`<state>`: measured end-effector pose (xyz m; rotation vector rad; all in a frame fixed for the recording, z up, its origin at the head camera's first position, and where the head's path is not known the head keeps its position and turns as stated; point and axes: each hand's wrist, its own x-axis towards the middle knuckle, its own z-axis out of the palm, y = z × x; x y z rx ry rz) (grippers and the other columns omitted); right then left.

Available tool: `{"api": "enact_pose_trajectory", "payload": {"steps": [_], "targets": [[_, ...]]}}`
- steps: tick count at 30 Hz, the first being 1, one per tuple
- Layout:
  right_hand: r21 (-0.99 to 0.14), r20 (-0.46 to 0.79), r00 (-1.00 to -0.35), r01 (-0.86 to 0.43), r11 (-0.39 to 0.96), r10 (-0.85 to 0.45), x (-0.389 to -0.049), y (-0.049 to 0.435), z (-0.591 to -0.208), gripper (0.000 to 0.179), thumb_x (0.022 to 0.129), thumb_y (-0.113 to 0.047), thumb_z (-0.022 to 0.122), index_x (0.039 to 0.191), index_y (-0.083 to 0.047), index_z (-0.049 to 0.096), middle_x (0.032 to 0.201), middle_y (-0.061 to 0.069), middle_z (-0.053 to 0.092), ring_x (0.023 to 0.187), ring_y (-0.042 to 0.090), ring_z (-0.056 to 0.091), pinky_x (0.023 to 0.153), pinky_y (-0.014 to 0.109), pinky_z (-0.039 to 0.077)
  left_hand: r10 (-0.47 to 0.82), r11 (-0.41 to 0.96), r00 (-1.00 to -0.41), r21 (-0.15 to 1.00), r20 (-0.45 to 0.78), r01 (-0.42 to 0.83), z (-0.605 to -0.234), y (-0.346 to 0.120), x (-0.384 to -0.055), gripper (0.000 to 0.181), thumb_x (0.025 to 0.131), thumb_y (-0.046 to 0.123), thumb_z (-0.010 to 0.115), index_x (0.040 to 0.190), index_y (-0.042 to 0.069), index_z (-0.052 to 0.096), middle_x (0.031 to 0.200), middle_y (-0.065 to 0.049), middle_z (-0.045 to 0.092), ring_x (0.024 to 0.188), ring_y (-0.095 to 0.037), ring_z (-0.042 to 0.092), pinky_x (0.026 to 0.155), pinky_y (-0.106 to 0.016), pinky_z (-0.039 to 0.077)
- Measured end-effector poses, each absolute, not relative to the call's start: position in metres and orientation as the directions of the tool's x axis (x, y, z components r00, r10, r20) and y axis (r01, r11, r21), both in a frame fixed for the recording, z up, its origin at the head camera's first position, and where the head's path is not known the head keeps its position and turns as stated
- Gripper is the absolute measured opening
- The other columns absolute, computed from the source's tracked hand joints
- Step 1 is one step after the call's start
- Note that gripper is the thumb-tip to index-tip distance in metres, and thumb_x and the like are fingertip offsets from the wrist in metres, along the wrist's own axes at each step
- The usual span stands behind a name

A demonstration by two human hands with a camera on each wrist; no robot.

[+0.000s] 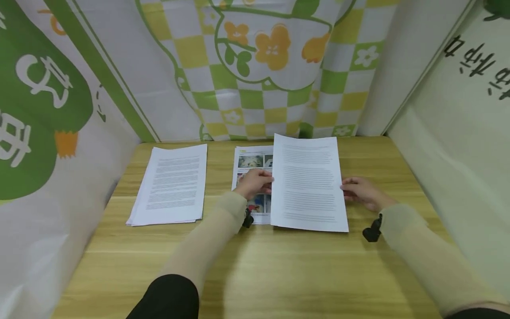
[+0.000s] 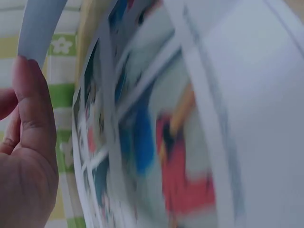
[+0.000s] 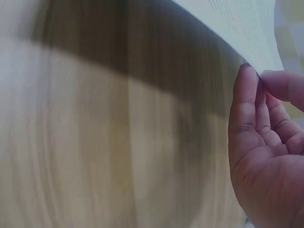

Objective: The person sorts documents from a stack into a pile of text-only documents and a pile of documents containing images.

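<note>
A printed sheet of paper (image 1: 308, 184) is held up off the table between both hands, its text side showing. My left hand (image 1: 255, 182) pinches its left edge; in the left wrist view that edge meets the fingertips (image 2: 27, 66). On the opposite side, my right hand (image 1: 364, 192) grips the right edge between thumb and fingers, as the right wrist view shows the hand (image 3: 266, 142) doing. Under the raised sheet and my left hand lies a page with colour pictures (image 1: 251, 161), partly covered. Whether the raised paper is one sheet or more, I cannot tell.
At the left of the wooden table (image 1: 279, 274) lies a slightly uneven stack of text pages (image 1: 175, 186). A patterned cloth (image 1: 271, 102) hangs along the back edge, with printed white sheets at the left and right sides. Each wrist wears a small black camera.
</note>
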<state>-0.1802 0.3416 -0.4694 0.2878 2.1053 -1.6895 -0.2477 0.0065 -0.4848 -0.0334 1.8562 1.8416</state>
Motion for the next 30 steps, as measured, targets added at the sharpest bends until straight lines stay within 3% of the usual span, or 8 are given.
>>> {"api": "enact_pose_trajectory", "payload": {"steps": [8,16,23,30], "targets": [[-0.858,-0.464,-0.883,0.429,0.283,-0.070,-0.176,0.363,-0.475,0.036,0.100,-0.011,0.051,0.126,0.010,0.039,0.105,0.008,0.055,0.087,0.010,0.057,0.080,0.026,0.053,0.314,0.099,-0.876,0.930,-0.367,-0.354,-0.491,0.039,-0.241,0.018,0.097,0.005,0.056,0.109,-0.008,0.062,0.088,-0.011,0.062,0.067,-0.015,0.061,0.059,-0.026,0.055],[-0.860,-0.448,-0.893,0.420,0.290,-0.035,-0.165,0.395,-0.477,0.031,0.100,-0.011,0.051,0.122,0.009,0.042,0.098,0.001,0.056,0.085,0.007,0.057,0.077,0.024,0.053,0.292,0.200,-0.890,0.932,-0.350,-0.301,-0.503,0.073,-0.238,0.015,0.095,0.004,0.058,0.103,-0.007,0.063,0.078,-0.013,0.063,0.057,-0.014,0.059,0.057,-0.028,0.056],[-0.859,-0.449,-0.894,0.432,0.273,0.001,-0.162,0.415,-0.482,0.028,0.099,-0.010,0.053,0.118,0.008,0.045,0.091,-0.004,0.057,0.081,0.005,0.057,0.074,0.023,0.053,0.298,0.242,-0.880,0.921,-0.371,-0.306,-0.501,0.095,-0.237,0.014,0.096,0.005,0.057,0.102,-0.005,0.063,0.080,-0.012,0.061,0.055,-0.015,0.058,0.056,-0.029,0.055],[-0.861,-0.449,-0.893,0.442,0.251,0.028,-0.171,0.421,-0.486,0.023,0.098,-0.008,0.052,0.115,0.007,0.047,0.087,-0.005,0.057,0.076,0.004,0.057,0.070,0.020,0.053,0.252,0.296,-0.885,0.902,-0.391,-0.314,-0.500,0.109,-0.238,0.025,0.098,0.008,0.055,0.118,-0.003,0.063,0.092,-0.011,0.063,0.059,-0.013,0.059,0.058,-0.026,0.055]]}}
